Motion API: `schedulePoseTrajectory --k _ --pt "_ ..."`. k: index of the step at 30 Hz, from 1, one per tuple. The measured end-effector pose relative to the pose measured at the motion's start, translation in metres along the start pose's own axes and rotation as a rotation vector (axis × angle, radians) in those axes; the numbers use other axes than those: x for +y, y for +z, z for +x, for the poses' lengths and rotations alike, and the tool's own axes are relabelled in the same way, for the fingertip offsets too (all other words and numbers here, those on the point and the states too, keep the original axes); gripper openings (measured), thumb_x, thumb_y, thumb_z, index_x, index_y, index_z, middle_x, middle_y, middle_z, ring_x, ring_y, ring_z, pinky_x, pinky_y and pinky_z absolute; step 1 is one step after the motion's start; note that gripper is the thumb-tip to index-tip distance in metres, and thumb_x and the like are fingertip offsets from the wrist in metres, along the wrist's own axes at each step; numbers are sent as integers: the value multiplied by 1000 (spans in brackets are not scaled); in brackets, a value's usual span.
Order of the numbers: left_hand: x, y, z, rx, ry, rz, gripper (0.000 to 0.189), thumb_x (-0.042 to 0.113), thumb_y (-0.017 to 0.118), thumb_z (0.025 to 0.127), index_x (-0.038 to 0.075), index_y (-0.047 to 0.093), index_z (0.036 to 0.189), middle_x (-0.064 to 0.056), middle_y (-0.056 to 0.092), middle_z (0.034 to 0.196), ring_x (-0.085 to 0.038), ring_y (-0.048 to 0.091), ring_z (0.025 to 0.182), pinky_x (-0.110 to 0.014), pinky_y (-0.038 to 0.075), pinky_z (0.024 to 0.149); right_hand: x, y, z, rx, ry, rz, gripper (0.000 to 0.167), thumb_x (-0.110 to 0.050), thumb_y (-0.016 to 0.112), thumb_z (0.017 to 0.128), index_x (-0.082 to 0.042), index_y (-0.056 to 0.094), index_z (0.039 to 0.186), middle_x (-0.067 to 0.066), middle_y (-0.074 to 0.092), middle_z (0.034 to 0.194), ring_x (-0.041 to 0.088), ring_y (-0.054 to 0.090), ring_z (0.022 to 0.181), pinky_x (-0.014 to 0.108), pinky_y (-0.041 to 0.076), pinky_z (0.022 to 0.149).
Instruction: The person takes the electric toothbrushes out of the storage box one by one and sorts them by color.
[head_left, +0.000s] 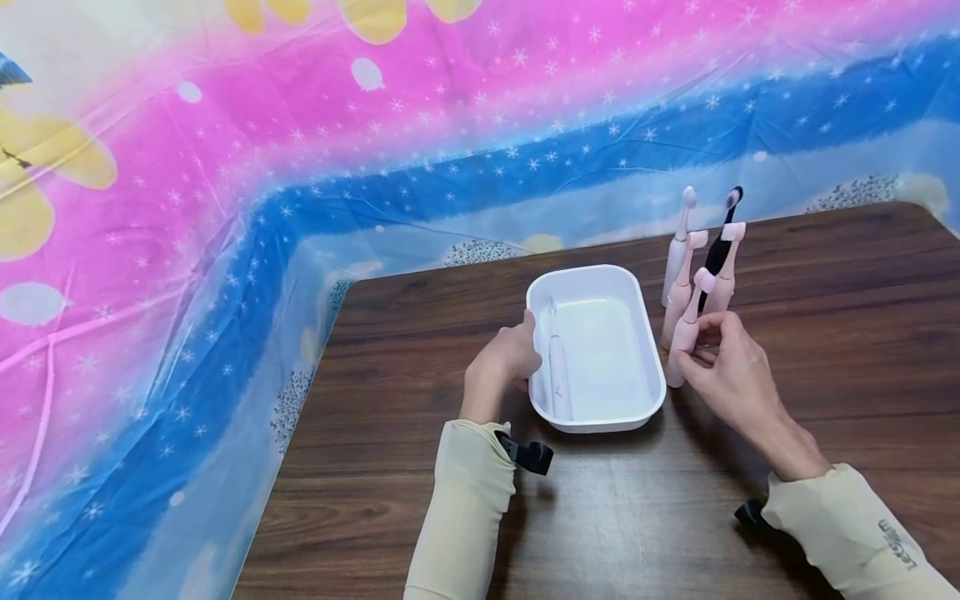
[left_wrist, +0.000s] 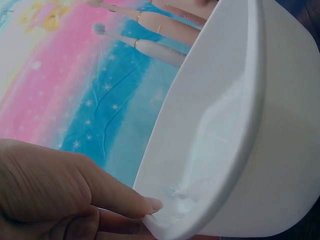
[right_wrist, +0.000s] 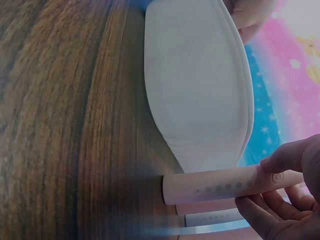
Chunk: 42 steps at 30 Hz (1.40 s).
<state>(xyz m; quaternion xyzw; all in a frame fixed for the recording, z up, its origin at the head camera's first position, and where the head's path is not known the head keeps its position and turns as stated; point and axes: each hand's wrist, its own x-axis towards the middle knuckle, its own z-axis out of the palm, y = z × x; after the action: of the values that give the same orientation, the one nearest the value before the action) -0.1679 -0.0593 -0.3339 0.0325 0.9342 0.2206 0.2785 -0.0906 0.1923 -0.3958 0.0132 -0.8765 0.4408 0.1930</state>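
Note:
My left hand (head_left: 504, 360) grips the left rim of a white plastic tray (head_left: 649, 354), thumb over the edge in the left wrist view. Inside the tray a white electric toothbrush (head_left: 559, 377) lies along the left wall. Just right of the tray, my right hand (head_left: 733, 375) pinches the handle of the front pink electric toothbrush (right_wrist: 220, 186). That toothbrush is upright, its base at or close to the tabletop; whether it touches, I cannot tell. Behind it stand a white toothbrush (head_left: 673, 265), a black toothbrush (head_left: 717, 257) and two more pink ones, partly overlapping.
Everything rests on a dark wood-grain table (head_left: 360, 467). A pink and blue patterned cloth (head_left: 450, 100) hangs along its back and left edges. Black straps (head_left: 528, 457) circle both wrists over cream sleeves (head_left: 468, 508).

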Motion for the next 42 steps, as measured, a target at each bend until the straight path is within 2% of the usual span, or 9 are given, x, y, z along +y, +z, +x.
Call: schedulePoseTrajectory --k 8,15,21,25,28,31,37,40,42 --pt "0 -1 -1 2 -5 3 73 8 45 98 17 1 155 -16 35 151 -26 64 73 -39 56 72 0 2 1 23 -27 -26 35 1 66 80 5 47 109 22 63 98 13 59 86 -3 39 71" --pt "-1 0 0 8 -3 5 73 7 45 97 16 2 156 -17 36 150 -24 63 69 -38 57 71 -1 3 -1 9 -19 0 36 3 65 80 7 46 110 26 62 100 33 64 92 -3 39 72" --pt "-1 1 -1 11 -1 9 73 7 45 97 16 3 156 -16 38 149 -23 62 68 -39 56 72 -2 2 -3 -5 0 -9 37 2 66 80 7 46 110 25 61 100 36 65 93 -2 41 72" --pt "-1 1 -2 18 0 8 73 7 45 97 17 3 156 -16 38 149 -24 62 70 -38 56 71 -2 2 -3 -4 -1 -24 37 3 67 79 6 46 110 24 61 99 35 65 92 17 53 74" --pt "-1 1 -3 18 4 5 73 7 45 97 17 3 156 -16 39 149 -24 62 70 -38 56 71 -2 2 -4 -7 4 -31 37 3 67 80 6 46 110 24 61 99 35 65 92 31 54 76" --pt "-1 1 -3 15 7 3 73 7 45 97 17 1 155 -16 41 147 -25 62 71 -39 56 72 -2 1 -4 -13 15 -34 37 2 67 80 6 45 110 24 61 100 35 65 92 31 55 76" --pt "-1 2 -3 10 10 -6 73 7 44 97 17 1 155 -17 40 148 -28 63 72 -40 56 72 -1 1 -4 -14 11 -30 37 1 66 80 6 45 110 24 60 100 35 65 92 5 47 72" --pt "-1 2 -3 11 13 -11 73 7 44 97 17 1 155 -17 39 149 -29 64 72 -41 56 73 0 2 -4 -12 7 -32 37 1 67 80 6 45 111 24 60 100 35 65 92 12 52 73" --pt "-1 2 -3 11 11 -11 73 7 44 97 17 1 155 -17 39 149 -28 64 71 -40 56 73 -1 2 -4 -12 7 -36 37 1 66 80 6 45 111 24 60 100 35 65 92 24 55 75"
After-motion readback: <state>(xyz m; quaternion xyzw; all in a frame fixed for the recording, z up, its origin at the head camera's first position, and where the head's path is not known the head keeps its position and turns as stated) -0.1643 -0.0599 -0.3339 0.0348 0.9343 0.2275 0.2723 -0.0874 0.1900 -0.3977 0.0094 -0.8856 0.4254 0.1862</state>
